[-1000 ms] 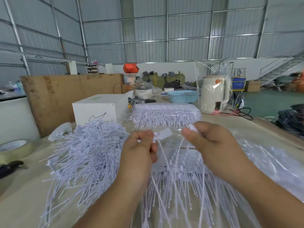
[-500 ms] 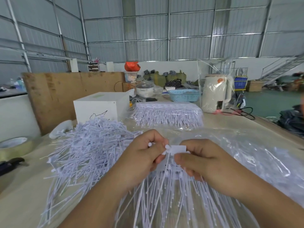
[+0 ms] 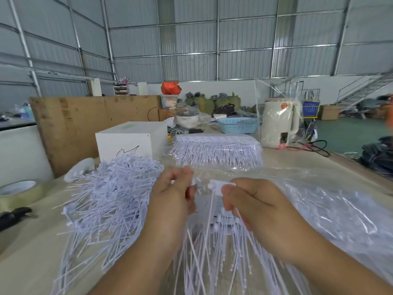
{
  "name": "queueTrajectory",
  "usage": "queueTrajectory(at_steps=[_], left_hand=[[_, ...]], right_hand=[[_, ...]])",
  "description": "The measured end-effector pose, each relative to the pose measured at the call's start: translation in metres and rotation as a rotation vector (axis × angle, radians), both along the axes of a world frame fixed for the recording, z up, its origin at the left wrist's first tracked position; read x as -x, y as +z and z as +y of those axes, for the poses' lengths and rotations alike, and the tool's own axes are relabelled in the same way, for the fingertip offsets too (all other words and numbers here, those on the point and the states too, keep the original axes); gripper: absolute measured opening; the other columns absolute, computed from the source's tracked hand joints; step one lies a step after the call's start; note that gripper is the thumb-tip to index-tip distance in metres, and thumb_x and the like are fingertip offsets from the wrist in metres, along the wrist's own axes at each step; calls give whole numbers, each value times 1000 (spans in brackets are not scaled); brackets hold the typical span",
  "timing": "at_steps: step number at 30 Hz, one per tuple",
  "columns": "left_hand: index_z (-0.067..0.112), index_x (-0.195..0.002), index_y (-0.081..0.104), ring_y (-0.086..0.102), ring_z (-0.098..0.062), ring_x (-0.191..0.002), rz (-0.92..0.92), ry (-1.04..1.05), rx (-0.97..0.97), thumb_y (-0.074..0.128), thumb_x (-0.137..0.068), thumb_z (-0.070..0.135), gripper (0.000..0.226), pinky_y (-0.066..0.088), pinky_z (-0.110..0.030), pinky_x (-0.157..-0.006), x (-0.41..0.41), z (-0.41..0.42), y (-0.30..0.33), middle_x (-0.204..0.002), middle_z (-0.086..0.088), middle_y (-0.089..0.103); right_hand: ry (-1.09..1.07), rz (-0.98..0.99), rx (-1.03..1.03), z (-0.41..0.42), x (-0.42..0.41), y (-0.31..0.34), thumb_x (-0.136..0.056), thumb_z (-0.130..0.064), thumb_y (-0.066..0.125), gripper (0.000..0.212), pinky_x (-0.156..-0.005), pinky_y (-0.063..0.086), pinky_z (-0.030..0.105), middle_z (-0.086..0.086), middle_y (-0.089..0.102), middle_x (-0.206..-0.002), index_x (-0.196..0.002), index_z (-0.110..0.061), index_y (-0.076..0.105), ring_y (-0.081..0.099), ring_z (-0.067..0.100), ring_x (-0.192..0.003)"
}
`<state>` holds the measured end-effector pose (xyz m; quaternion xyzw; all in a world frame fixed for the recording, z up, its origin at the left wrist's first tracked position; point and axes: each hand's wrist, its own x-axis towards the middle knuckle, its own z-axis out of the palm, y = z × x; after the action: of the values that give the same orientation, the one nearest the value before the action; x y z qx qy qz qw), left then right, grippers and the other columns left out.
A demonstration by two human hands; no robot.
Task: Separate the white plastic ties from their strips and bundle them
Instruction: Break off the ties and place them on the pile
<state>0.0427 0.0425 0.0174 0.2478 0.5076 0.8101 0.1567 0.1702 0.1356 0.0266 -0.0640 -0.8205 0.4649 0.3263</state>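
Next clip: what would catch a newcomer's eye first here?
Two bare hands at centre: the right hand pinches a white tie by its flat head, and the left hand has its fingers curled close beside it. A big loose heap of white ties sprawls to the left, and a clear-wrapped pack of ties lies behind the hands.

loose ties: white, thin, big messy heap on bench, left of hands
strip ties: still joined, tails fan toward viewer, under/between hands
held tie: flat white head raised, tail hangs down, pinched in right-hand fingers
bagged ties: neat rows in clear wrap, farther back
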Motion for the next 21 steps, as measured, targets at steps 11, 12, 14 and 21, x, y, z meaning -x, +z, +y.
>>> queueTrajectory(at_steps=[11, 12, 14, 21], left_hand=[[31, -93, 71, 56, -19, -49, 416, -361, 191, 69, -78, 50, 24, 44, -26, -43, -2, -9, -2, -66, -9, 62], [32, -93, 71, 57, -17, -50, 447, -359, 206, 73, -73, 45, 24, 45, -25, -43, -2, -9, -3, -67, -5, 63], [28, -89, 71, 57, -11, -48, 454, -380, 202, 79, -70, 31, 21, 45, -22, -43, -2, -9, -3, -68, 1, 64], [20, -77, 70, 54, -15, -42, 240, -303, 146, 58, -90, -7, 32, 45, -23, -39, 5, -8, 0, -85, -12, 68]], right_hand=[[85, -149, -67, 13, 0, -4, -99, -38, 50, 40, -45, 29, 19, -11, 40, -48, -65, -19, 58, 34, 7, -46], [105, -142, -98, 12, -1, -4, -100, -37, 49, 39, -46, 29, 19, -11, 40, -49, -65, -22, 60, 34, 7, -47], [129, -152, -147, 11, -4, -4, -99, -37, 47, 38, -49, 30, 20, -11, 41, -53, -68, -22, 60, 35, 7, -51], [98, -312, -8, 28, 7, -4, -95, -16, 51, 40, -75, 47, 26, -7, 60, -80, -131, -35, 51, 59, 16, -78]])
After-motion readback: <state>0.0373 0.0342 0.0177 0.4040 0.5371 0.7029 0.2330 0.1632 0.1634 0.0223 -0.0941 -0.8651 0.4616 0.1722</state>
